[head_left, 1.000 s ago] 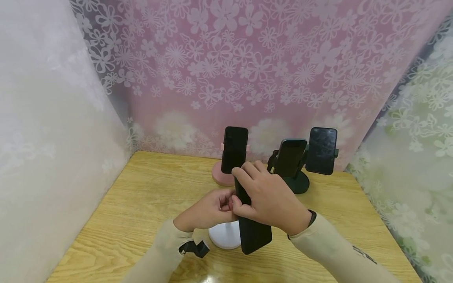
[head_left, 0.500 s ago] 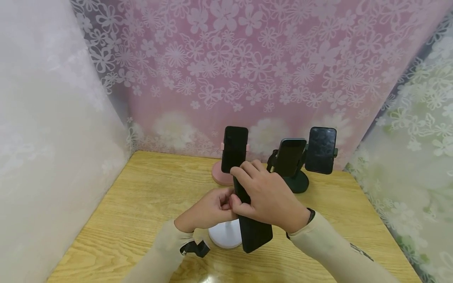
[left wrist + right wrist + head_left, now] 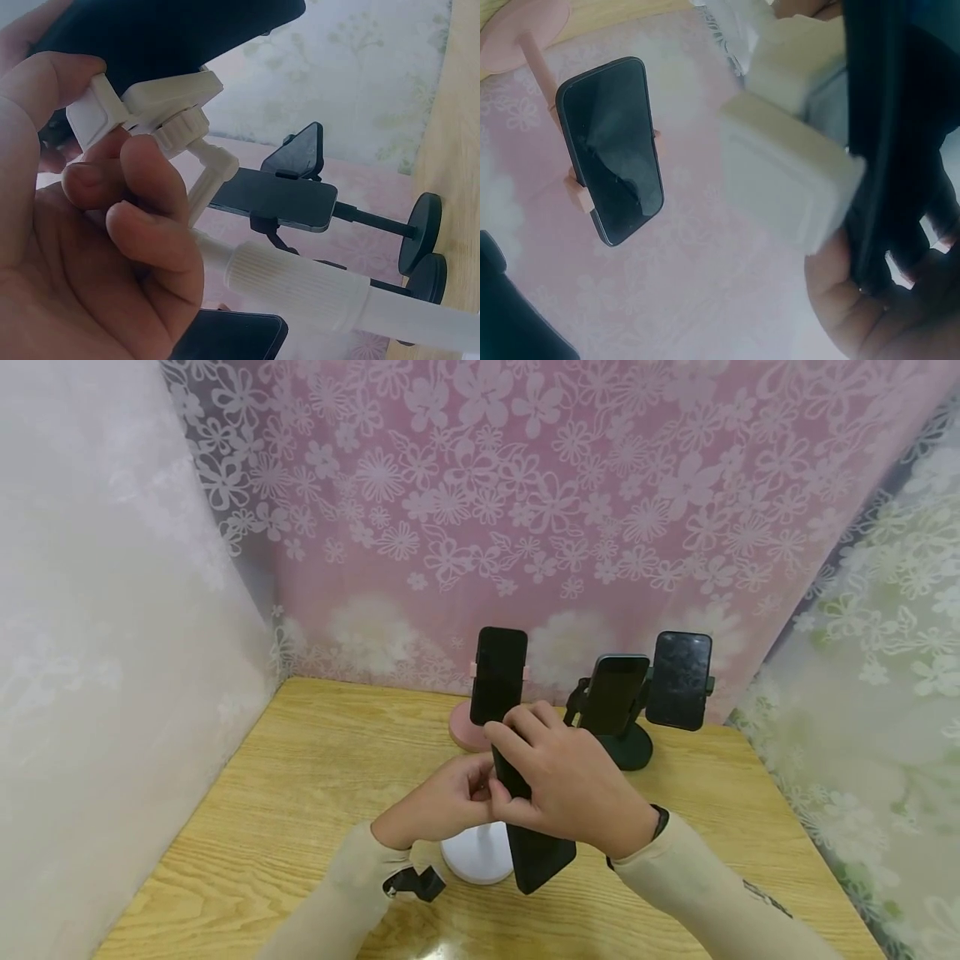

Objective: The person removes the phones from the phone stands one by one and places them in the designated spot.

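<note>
You grip the black phone (image 3: pixel 542 862) in your right hand (image 3: pixel 568 777) while the thumb and curled fingers of your left hand (image 3: pixel 442 800) pinch the white clamp (image 3: pixel 96 112). The black phone leans at the clamp, above the round base (image 3: pixel 477 858) on the wooden table (image 3: pixel 300 777). Behind, a second phone (image 3: pixel 498 675) stands in a pink holder (image 3: pixel 467 731); two further phones (image 3: pixel 615 695) stand to its right.
</note>
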`<state>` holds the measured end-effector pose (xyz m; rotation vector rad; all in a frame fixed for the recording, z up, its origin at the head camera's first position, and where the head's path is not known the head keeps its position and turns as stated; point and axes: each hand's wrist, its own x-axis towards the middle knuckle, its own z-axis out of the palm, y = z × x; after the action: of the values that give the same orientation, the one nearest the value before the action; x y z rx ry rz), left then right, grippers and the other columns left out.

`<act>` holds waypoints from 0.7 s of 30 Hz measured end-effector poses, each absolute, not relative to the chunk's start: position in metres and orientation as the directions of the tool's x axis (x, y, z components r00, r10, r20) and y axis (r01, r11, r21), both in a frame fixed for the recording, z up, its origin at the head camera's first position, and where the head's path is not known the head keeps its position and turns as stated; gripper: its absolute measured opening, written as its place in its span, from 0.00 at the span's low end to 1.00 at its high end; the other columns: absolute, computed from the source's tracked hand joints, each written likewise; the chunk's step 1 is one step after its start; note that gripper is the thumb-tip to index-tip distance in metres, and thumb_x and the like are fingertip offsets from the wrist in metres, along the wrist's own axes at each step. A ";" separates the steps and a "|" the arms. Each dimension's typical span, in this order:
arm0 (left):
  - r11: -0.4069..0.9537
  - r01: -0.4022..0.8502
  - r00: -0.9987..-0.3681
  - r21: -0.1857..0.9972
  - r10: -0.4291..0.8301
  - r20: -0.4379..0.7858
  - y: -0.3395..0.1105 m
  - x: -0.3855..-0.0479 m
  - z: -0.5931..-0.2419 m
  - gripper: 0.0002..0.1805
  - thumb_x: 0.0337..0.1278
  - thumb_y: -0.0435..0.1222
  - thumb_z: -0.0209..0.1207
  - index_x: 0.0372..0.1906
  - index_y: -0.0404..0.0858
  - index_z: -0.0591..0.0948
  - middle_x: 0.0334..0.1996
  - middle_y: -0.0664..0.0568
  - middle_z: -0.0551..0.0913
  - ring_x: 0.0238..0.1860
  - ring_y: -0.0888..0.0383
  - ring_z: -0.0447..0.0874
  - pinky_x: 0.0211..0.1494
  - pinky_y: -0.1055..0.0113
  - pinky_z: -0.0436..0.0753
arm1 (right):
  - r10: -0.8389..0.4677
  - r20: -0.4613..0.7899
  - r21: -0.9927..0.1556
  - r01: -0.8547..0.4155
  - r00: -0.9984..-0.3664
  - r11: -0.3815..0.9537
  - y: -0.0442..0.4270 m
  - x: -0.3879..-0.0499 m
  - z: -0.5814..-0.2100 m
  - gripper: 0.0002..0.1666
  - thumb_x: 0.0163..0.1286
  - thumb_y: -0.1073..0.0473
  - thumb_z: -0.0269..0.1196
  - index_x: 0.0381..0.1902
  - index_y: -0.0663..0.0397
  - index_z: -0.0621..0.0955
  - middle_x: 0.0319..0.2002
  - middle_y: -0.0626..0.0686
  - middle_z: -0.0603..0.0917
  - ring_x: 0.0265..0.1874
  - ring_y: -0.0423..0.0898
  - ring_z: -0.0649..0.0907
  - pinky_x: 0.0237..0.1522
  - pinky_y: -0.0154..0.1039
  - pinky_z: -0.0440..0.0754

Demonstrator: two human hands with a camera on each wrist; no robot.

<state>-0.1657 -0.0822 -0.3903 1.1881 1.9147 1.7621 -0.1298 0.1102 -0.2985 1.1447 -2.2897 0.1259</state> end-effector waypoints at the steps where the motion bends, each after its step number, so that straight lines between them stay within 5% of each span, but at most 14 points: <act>1: -0.084 0.376 -0.620 0.923 0.717 0.318 -0.082 -0.166 -0.390 0.06 0.72 0.30 0.56 0.49 0.35 0.77 0.23 0.52 0.69 0.23 0.61 0.66 0.31 0.69 0.69 | -0.706 0.534 0.163 -0.762 -0.466 0.626 0.110 -0.129 -0.298 0.23 0.63 0.49 0.63 0.53 0.52 0.79 0.40 0.51 0.77 0.38 0.48 0.74 0.22 0.34 0.72; 5: -0.093 0.385 -0.612 0.918 0.719 0.330 -0.082 -0.166 -0.390 0.02 0.72 0.30 0.56 0.41 0.35 0.75 0.20 0.52 0.66 0.21 0.62 0.62 0.30 0.69 0.67 | -0.695 0.561 0.153 -0.769 -0.449 0.620 0.113 -0.122 -0.297 0.23 0.62 0.51 0.62 0.54 0.52 0.79 0.40 0.50 0.78 0.38 0.48 0.74 0.22 0.34 0.72; 8: -0.078 0.396 -0.619 0.915 0.713 0.329 -0.082 -0.165 -0.389 0.08 0.72 0.31 0.58 0.35 0.36 0.71 0.18 0.53 0.64 0.19 0.62 0.61 0.28 0.70 0.66 | -0.681 0.590 0.138 -0.776 -0.435 0.616 0.117 -0.111 -0.298 0.22 0.64 0.51 0.59 0.54 0.52 0.79 0.41 0.50 0.79 0.39 0.48 0.76 0.22 0.34 0.73; 15: 0.010 0.436 -0.661 0.900 0.683 0.313 -0.083 -0.165 -0.389 0.14 0.69 0.35 0.65 0.32 0.40 0.71 0.18 0.57 0.65 0.19 0.64 0.63 0.26 0.71 0.67 | -0.608 0.675 0.103 -0.763 -0.418 0.639 0.139 -0.078 -0.309 0.28 0.77 0.41 0.44 0.53 0.54 0.80 0.44 0.52 0.80 0.43 0.49 0.77 0.28 0.38 0.81; 21: 0.047 0.414 -0.692 0.909 0.666 0.280 -0.083 -0.164 -0.388 0.16 0.68 0.36 0.67 0.31 0.40 0.70 0.20 0.57 0.64 0.22 0.63 0.63 0.28 0.71 0.66 | -0.494 0.801 0.090 -0.748 -0.338 0.658 0.167 -0.065 -0.331 0.28 0.78 0.41 0.47 0.51 0.59 0.80 0.42 0.53 0.80 0.39 0.49 0.76 0.28 0.37 0.77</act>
<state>-0.1638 -0.0826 -0.3880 1.1090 2.1037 1.6999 -0.0652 0.1673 -0.3309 0.9645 -2.0101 0.3710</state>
